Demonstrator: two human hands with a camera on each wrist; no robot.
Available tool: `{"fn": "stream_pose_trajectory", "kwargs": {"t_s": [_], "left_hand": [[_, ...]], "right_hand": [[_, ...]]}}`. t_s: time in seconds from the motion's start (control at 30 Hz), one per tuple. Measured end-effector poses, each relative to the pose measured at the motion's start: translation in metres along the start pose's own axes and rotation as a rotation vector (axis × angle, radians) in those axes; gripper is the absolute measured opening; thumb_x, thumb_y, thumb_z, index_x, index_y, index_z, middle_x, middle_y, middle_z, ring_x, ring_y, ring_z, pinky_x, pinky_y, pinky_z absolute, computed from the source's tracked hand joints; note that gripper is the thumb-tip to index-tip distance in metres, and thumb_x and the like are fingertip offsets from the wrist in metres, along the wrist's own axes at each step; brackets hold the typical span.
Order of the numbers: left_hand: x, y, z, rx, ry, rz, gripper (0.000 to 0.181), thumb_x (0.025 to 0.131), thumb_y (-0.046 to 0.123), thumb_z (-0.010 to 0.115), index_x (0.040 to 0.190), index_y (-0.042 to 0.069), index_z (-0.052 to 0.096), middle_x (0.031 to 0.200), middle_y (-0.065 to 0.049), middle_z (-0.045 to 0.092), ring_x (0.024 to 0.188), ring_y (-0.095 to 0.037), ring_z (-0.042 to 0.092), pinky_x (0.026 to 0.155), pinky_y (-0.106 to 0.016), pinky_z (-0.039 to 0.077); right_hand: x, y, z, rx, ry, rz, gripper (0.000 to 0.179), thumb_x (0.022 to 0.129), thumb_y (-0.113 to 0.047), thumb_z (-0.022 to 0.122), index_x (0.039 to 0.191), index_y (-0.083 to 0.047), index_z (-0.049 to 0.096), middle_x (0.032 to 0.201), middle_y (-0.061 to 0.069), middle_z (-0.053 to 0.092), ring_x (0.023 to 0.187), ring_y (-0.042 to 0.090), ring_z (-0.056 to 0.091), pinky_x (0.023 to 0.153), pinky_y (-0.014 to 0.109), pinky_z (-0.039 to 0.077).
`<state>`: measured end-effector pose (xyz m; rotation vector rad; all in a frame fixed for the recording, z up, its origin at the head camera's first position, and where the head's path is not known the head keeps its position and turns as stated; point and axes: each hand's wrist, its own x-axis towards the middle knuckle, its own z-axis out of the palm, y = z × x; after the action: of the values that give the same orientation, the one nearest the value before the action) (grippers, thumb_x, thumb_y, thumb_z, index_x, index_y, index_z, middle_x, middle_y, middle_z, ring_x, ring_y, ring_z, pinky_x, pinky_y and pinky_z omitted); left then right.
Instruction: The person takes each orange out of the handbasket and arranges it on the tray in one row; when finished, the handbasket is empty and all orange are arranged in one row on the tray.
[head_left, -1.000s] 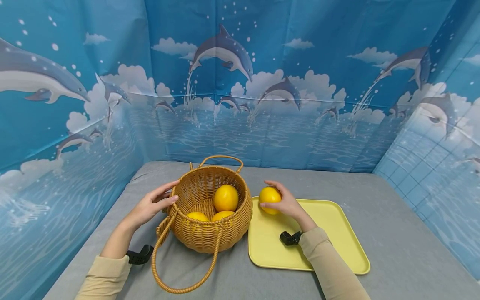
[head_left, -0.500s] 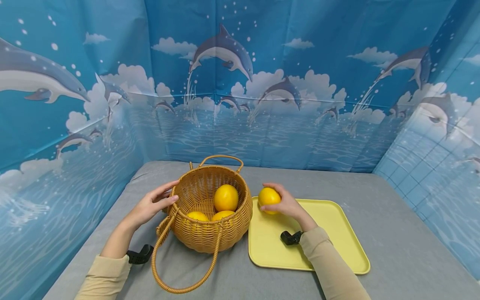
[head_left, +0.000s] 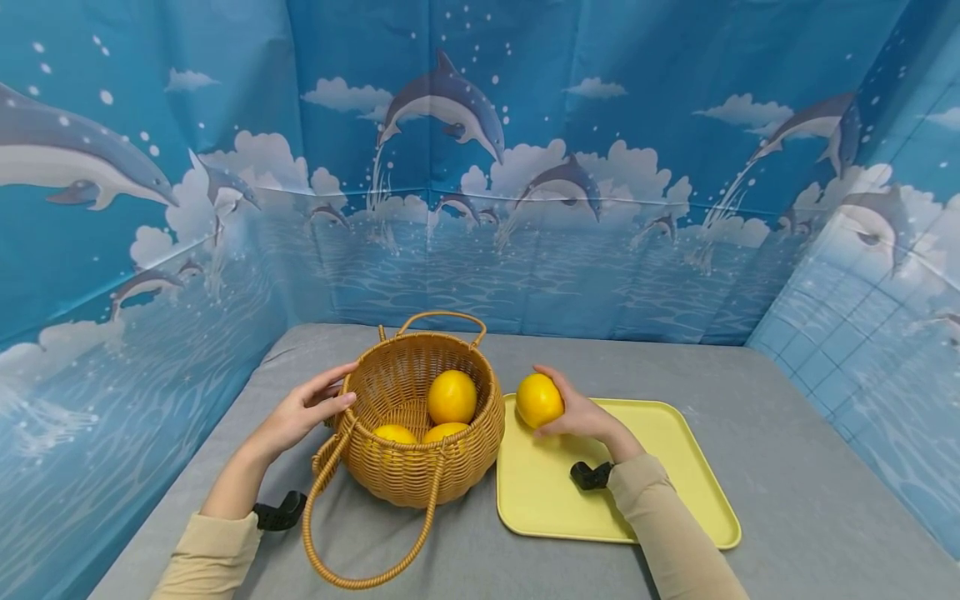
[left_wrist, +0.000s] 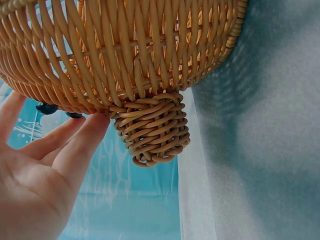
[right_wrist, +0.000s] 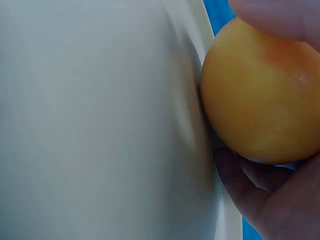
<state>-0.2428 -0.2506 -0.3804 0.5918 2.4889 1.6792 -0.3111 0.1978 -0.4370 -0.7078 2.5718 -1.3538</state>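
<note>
Head: just shifted the right hand [head_left: 576, 413] slightly rightward around one orange [head_left: 537, 401], at one tray [head_left: 536, 504] right of the basket [head_left: 397, 475], so lying outside it; counted three oranges [head_left: 452, 395] inside. Left wrist: touching the basket with left hand [left_wrist: 42, 172] spread. Right wrist: gripping the orange, too close to tell how firmly.

A round, glossy yellow fruit [head_left: 538, 400] was gripped by the right hand [head_left: 578, 415] at the far left corner of a pale yellow tray [head_left: 536, 493]. Just beside the tray, a round brown wicker basket [head_left: 401, 479] was set mouth up, its rim touched by the left hand [head_left: 294, 417]. Three similar fruits [head_left: 452, 396] were held inside the woven walls.
</note>
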Motion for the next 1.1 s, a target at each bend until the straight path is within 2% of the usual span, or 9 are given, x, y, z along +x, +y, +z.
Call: {"fn": "stream_pose_trajectory", "kwargs": {"t_s": [0.27, 0.47, 0.63, 0.87, 1.1], "left_hand": [[0.0, 0.0, 0.0, 0.002, -0.003, -0.001, 0.055, 0.096, 0.027, 0.055, 0.147, 0.019, 0.035, 0.152, -0.012, 0.025, 0.133, -0.039, 0.03, 0.091, -0.05, 0.045], [0.0, 0.0, 0.0, -0.002, -0.004, 0.003, 0.055, 0.096, 0.027, 0.055, 0.147, 0.018, 0.035, 0.151, -0.012, 0.025, 0.133, -0.039, 0.031, 0.09, -0.047, 0.045], [0.0, 0.0, 0.0, -0.002, -0.002, 0.008, 0.055, 0.096, 0.027, 0.055, 0.147, 0.018, 0.035, 0.151, -0.012, 0.025, 0.133, -0.039, 0.031, 0.09, -0.048, 0.045], [0.0, 0.0, 0.0, -0.003, -0.003, 0.009, 0.055, 0.096, 0.027, 0.055, 0.147, 0.018, 0.035, 0.152, -0.012, 0.025, 0.133, -0.039, 0.03, 0.091, -0.049, 0.044], [0.001, -0.001, 0.0, -0.008, -0.002, 0.005, 0.055, 0.096, 0.027, 0.055, 0.147, 0.018, 0.035, 0.151, -0.013, 0.026, 0.132, -0.039, 0.031, 0.087, -0.042, 0.047]], "right_hand": [[-0.001, -0.002, 0.002, 0.013, 0.021, 0.013, 0.104, 0.068, -0.011, 0.084, 0.149, -0.017, 0.018, 0.143, 0.023, 0.027, 0.115, 0.038, 0.044, 0.091, 0.052, 0.037], [-0.009, -0.023, 0.004, 0.062, 0.031, -0.006, 0.098, 0.069, -0.006, 0.081, 0.146, -0.006, 0.02, 0.14, 0.026, 0.03, 0.114, 0.04, 0.044, 0.091, 0.053, 0.037], [-0.011, -0.034, 0.004, 0.056, 0.027, -0.009, 0.095, 0.07, -0.005, 0.08, 0.145, -0.004, 0.022, 0.141, 0.024, 0.03, 0.115, 0.039, 0.044, 0.092, 0.052, 0.037], [0.004, 0.006, 0.012, 0.066, 0.049, -0.036, 0.099, 0.067, -0.012, 0.085, 0.146, -0.011, 0.024, 0.143, 0.017, 0.032, 0.118, 0.035, 0.043, 0.094, 0.051, 0.036], [0.003, 0.003, 0.015, 0.092, 0.037, -0.016, 0.098, 0.066, -0.022, 0.087, 0.145, -0.019, 0.028, 0.14, 0.014, 0.033, 0.117, 0.032, 0.043, 0.092, 0.046, 0.04]]}}
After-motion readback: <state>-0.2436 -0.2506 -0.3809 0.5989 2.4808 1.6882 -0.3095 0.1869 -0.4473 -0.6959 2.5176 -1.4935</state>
